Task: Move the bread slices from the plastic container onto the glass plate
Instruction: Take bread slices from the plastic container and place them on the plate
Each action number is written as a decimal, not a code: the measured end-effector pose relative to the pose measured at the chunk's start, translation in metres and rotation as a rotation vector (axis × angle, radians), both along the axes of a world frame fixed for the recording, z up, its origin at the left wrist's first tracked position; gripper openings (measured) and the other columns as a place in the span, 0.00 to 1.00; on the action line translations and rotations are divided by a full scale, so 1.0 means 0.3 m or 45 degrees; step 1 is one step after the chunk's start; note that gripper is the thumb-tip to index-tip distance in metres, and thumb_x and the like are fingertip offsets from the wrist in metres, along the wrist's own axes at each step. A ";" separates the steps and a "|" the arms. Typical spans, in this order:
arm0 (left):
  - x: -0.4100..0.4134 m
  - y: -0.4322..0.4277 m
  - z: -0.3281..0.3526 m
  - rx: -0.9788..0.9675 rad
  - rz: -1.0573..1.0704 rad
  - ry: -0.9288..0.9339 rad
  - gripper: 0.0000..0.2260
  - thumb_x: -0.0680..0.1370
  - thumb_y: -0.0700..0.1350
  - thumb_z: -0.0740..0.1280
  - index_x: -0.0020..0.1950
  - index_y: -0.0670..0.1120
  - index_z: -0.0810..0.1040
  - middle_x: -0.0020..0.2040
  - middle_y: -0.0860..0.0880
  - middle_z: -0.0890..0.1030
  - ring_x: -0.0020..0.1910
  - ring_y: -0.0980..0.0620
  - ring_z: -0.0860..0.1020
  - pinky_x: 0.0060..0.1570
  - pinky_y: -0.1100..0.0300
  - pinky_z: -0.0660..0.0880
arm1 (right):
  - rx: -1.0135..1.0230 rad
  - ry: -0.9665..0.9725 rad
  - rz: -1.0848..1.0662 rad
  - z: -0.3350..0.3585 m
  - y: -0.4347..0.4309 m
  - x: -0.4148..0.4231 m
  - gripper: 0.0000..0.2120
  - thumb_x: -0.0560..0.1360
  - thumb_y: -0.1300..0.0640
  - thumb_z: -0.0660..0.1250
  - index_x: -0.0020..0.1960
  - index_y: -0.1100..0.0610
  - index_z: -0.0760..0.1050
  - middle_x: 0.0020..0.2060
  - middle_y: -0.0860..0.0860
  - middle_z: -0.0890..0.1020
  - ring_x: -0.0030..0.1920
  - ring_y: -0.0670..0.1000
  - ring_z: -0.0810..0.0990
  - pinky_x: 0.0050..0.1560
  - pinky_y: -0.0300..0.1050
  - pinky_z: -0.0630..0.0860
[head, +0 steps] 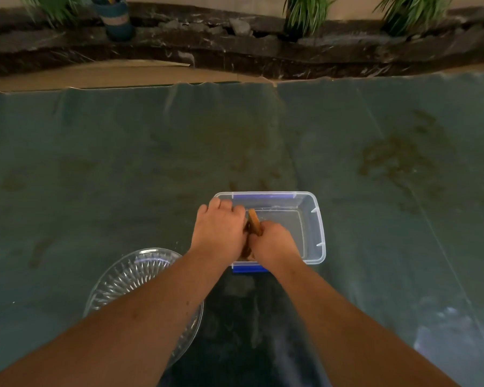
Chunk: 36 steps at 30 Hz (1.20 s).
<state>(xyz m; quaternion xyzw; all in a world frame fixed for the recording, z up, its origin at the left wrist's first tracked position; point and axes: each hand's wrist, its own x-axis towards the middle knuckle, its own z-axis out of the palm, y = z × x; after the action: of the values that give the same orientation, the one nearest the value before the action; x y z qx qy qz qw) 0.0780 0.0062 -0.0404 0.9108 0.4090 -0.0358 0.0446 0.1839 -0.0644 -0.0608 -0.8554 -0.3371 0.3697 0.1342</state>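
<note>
A clear plastic container [315,227] with blue clips sits on the green mat in front of me. Both hands reach into its left half. My left hand [218,229] and my right hand [274,243] press together around brown bread slices [254,220] that stand on edge between them; only a crust edge shows above the fingers. The container's right half holds nothing. A ribbed glass plate [134,272] lies to the near left of the container, partly hidden under my left forearm, with no bread on its visible part.
A stained green mat [123,163] covers the surface, with a strip of cardboard [123,74] at its far edge. Beyond runs a dark stone ledge [235,48] with potted plants and a blue cup [118,18].
</note>
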 end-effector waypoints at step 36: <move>-1.019 -0.048 -0.121 -0.650 1.017 -0.528 0.24 0.76 0.48 0.73 0.71 0.50 0.73 0.66 0.46 0.77 0.57 0.45 0.79 0.57 0.45 0.78 | -0.110 -0.009 0.310 -0.040 -0.044 -0.544 0.19 0.80 0.53 0.64 0.70 0.53 0.71 0.50 0.48 0.80 0.48 0.48 0.79 0.51 0.48 0.79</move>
<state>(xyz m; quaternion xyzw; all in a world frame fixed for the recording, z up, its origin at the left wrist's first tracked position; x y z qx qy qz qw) -0.2276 -0.0082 -0.0768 0.6317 0.6855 0.0666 0.3559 0.0208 -0.0777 -0.0728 -0.8145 -0.4227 0.3942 0.0503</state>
